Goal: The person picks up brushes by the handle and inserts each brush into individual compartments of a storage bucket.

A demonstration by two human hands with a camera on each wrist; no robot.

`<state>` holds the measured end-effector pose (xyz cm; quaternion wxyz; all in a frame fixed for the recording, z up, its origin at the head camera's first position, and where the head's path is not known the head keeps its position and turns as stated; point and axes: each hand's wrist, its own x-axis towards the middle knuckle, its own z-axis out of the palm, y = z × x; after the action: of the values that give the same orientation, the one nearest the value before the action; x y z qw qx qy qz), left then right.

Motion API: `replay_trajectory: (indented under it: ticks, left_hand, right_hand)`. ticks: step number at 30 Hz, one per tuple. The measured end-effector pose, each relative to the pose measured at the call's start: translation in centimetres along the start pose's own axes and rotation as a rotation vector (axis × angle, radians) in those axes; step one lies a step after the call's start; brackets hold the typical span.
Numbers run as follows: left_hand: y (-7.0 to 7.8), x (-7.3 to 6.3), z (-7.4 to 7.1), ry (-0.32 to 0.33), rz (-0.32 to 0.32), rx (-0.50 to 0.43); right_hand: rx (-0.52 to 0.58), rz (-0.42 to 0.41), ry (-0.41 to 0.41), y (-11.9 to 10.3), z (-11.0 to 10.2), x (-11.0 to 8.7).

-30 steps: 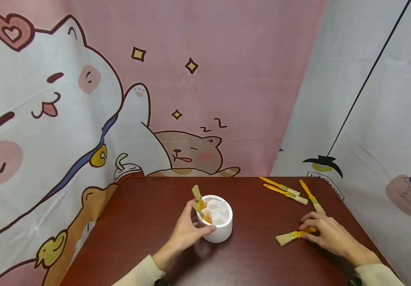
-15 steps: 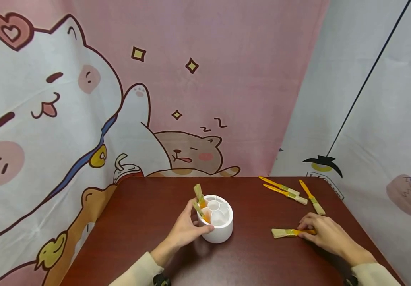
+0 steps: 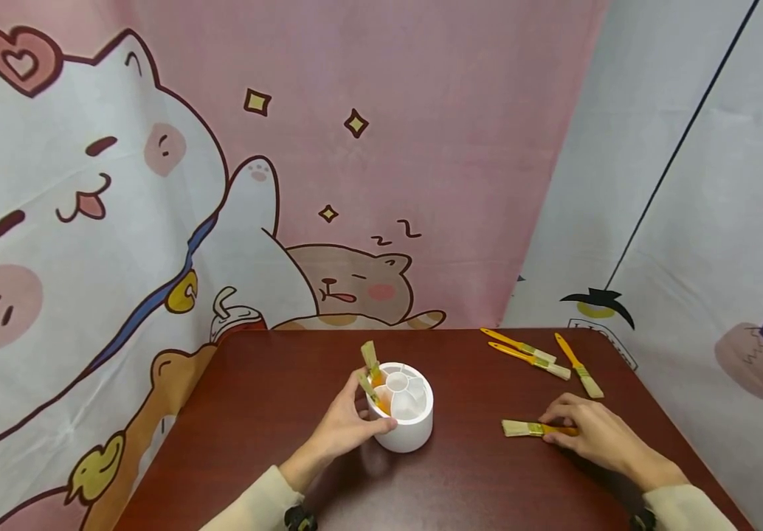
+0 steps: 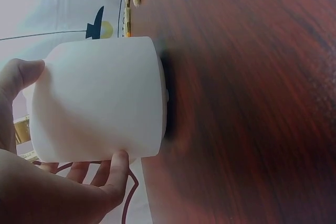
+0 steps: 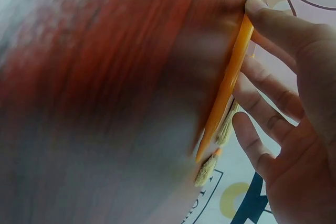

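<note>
My left hand (image 3: 342, 428) grips a white round organizer (image 3: 404, 435), thumb on the near side and fingers round the left. Its top is split into compartments about a central ring. Two paintbrushes, a rear one (image 3: 370, 355) and a nearer one (image 3: 367, 388), stand in its left compartments, bristles up and leaning left. Over to the right, my right hand (image 3: 597, 435) pinches another paintbrush (image 3: 519, 428) near its metal band, bristles pointing left. In the right wrist view that brush's yellow handle (image 5: 227, 82) runs low along the tabletop, the other fingers spread loosely.
Three more yellow-handled paintbrushes lie at the back right: one at the rear (image 3: 521, 345), one beside it (image 3: 530, 360) and one slanting (image 3: 579, 366). The dark red table (image 3: 255, 413) ends against a cartoon-printed cloth (image 3: 461, 184) behind and at the sides.
The paintbrush at my right hand has swung from a slant to nearly level and shifted slightly left. My right fingers now sit closer to its metal band. My left hand and the organizer barely moved.
</note>
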<state>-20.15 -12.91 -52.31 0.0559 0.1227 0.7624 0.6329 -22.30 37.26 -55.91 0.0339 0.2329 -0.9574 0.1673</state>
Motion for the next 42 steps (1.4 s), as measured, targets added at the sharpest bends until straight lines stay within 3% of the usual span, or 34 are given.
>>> replay_trajectory:
  ticks: [7,14,30,42]
  left_hand:
    - [0.1,0.0,0.0,-0.006,-0.003,-0.002]
    - [-0.2,0.1,-0.1,0.007,-0.003,0.029]
    - [-0.8,-0.6,0.5,0.133,0.04,0.078]
    - [-0.6,-0.7,0.5,0.144,0.031,0.093]
  right_hand:
    - [0.001,-0.022,0.008,-0.3,0.4,0.2]
    - [0.004,0.022,-0.001,-0.6,0.4,0.5]
    - [0.127,-0.004,-0.01,-0.7,0.4,0.6]
    - [0.11,-0.011,0.005,-0.9,0.4,0.5]
